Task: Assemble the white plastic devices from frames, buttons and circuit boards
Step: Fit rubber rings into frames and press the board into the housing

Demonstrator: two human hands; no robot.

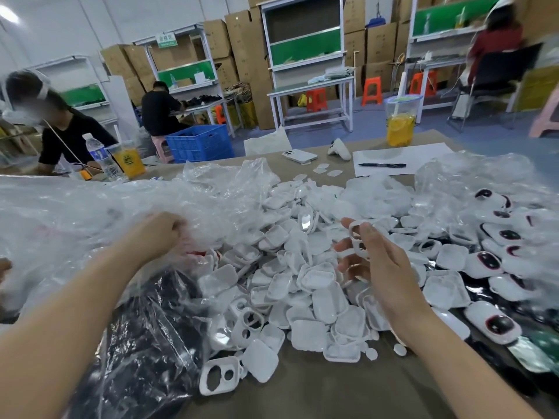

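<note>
A two-holed frame is seen lying flat on the brown table, nearest the viewer and between the two forearms. Just beyond it, a heap of white shells is spread between the hands. The left hand is closed in a fist, and a fold of the clear plastic bag is gripped in it at the heap's left edge. A white frame is pinched between the thumb and loosely curled fingers of the right hand, held above the heap's right side. To the right, finished devices with dark red-rimmed lenses are laid in rows. Farther off, a pen is laid on a paper sheet, beside a phone. Print on the yellow cup, the bottle label and the distant green sign cannot be read.
</note>
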